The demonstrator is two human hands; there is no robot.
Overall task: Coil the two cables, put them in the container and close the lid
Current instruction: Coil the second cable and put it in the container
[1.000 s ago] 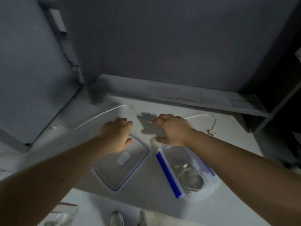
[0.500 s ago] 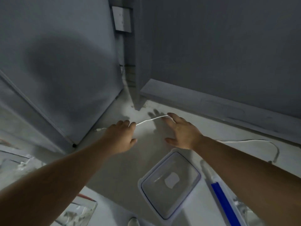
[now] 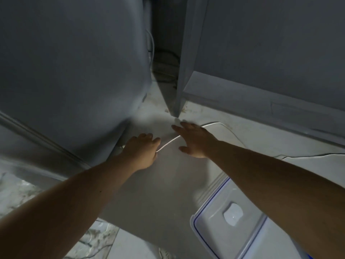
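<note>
A thin white cable [image 3: 169,143] lies on the white surface. It runs from my left hand under my right hand, then loops away to the right [image 3: 229,130]. My left hand [image 3: 141,150] has its fingers curled around the cable's left part. My right hand [image 3: 194,141] is spread flat over the cable with the fingers apart. The clear lid [image 3: 214,232] with a blue rim lies at the lower right, partly under my right forearm. The container itself is out of view.
A big grey cabinet side [image 3: 74,71] stands close on the left. A grey panel with a low ledge [image 3: 261,101] closes off the back right. Dark cords sit in the gap [image 3: 164,62] between them. Marbled floor [image 3: 16,191] shows at the lower left.
The view has swung left, so the container has left the frame. Both hands have moved left along the cable, and my left hand has closed on it.
</note>
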